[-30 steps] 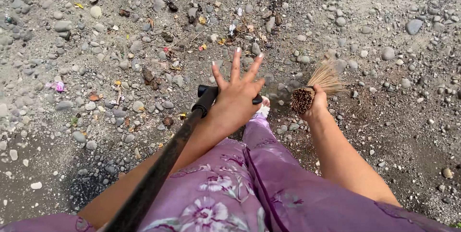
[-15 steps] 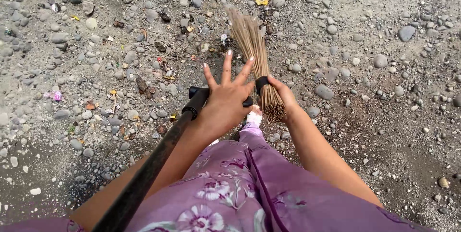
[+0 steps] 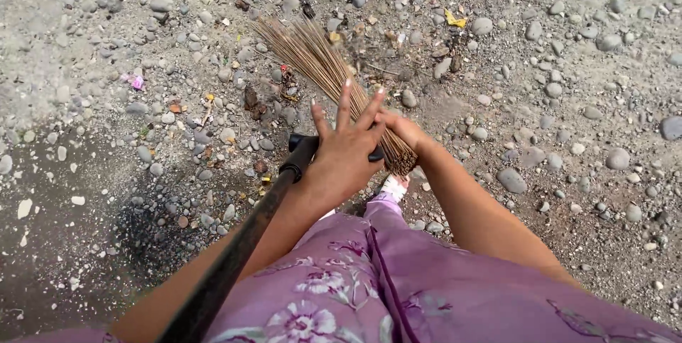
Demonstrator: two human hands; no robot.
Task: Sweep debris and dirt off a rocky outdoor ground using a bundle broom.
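Note:
My left hand (image 3: 342, 150) rests its palm on the top of a black handle (image 3: 241, 243), a long stick with a short crossbar, and its fingers are spread straight out. Behind those fingers my right hand (image 3: 402, 130) is partly hidden; it grips a bundle of thin brown broom sticks (image 3: 321, 66). The bundle's fanned tips point up and left across the stony ground, near dry leaves and litter scraps (image 3: 259, 98). Its cut end (image 3: 402, 162) sticks out below the hand.
Grey gravel with many rounded stones (image 3: 513, 180) covers the ground. Small litter lies about: a yellow scrap (image 3: 455, 20) and a pink scrap (image 3: 135, 82). A dark patch of dirt (image 3: 85, 243) spreads at lower left. My purple flowered garment (image 3: 369, 279) and one foot (image 3: 392, 187) fill the bottom.
My right hand has swung the broom bundle from the far right across to the left; its tips now point upper left. The view has shifted. My left hand stays on the handle.

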